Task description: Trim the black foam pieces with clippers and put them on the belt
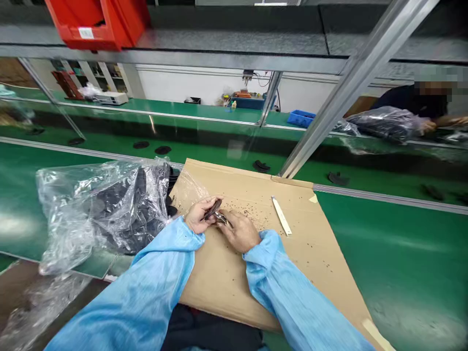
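Left hand (199,215): grip wrapped round one dark curved part (212,208), above cardboard sheet (219,287). Right hand (240,231): grip around metal pliers (221,218) (nose at the part). Step, seemingly: trimming; next move calls for steady holding.

The left grip (200,215) covers part of the dark piece (211,209), and the right grip (240,231) hides most of the metal tool (221,217). Specks (252,210) on the cardboard (226,287) are too small to identify. Folds of the plastic bag (69,209) obscure its dark contents (129,209); the top edge crops the red bin (124,24).
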The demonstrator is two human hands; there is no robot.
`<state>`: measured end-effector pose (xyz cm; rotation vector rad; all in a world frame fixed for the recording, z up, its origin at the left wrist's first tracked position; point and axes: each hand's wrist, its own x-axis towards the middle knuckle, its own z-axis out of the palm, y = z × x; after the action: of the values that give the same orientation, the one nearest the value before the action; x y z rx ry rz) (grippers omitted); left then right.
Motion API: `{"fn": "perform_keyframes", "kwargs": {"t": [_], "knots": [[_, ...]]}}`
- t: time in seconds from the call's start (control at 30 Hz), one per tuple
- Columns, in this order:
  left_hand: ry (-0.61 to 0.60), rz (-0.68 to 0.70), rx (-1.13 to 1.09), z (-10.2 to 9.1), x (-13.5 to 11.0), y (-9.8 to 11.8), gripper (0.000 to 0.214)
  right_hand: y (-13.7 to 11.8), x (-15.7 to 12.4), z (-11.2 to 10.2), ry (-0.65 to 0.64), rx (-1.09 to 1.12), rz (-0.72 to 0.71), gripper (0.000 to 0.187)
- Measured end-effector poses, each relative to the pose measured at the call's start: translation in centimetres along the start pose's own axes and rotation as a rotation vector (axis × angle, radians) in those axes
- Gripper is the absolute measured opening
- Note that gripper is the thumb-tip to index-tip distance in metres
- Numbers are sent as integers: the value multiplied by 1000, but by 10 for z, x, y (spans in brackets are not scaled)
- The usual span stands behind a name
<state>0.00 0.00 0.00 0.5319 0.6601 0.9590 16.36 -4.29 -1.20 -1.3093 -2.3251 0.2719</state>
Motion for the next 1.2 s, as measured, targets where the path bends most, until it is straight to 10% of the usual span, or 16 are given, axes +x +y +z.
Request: {"fn": "perform_keyframes", "kwargs": {"t": [0.9,1.2], "knots": [[25,-10,17,-4,3,-4,19,3,1,6,10,-60,3,29],[95,156,-135,-2,10,-6,26,15,-1,7,425,105,34,29]]}}
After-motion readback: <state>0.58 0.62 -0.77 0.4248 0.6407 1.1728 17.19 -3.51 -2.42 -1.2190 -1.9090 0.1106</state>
